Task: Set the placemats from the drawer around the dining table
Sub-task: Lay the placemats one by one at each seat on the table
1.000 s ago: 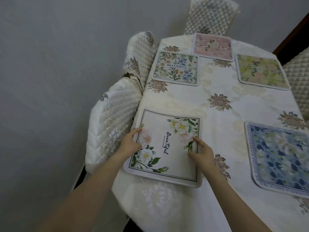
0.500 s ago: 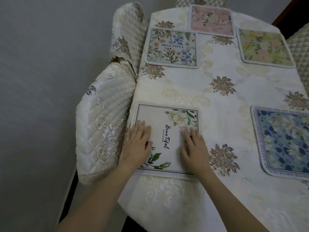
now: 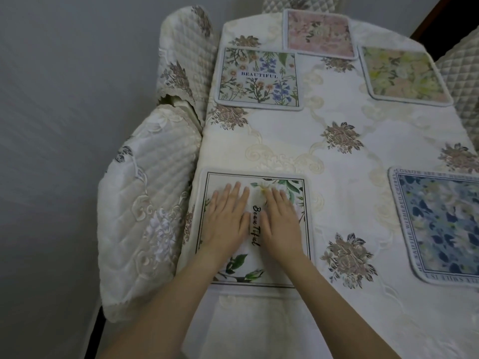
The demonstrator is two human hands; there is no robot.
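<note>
- Head view: the quilted chair (image 3: 145, 211) stands just beside the table edge (image 3: 199, 161); the white placemat (image 3: 282, 270) lies close to that edge and could slip toward the chair if pushed leftward.
- The left hand (image 3: 225, 224) and right hand (image 3: 281, 224) lie flat, fingers straight, pressing the mat; uneven pressure may skew it or bunch the tablecloth (image 3: 298, 141).
- The blue placemat (image 3: 440, 224) lies well apart, safe.
</note>
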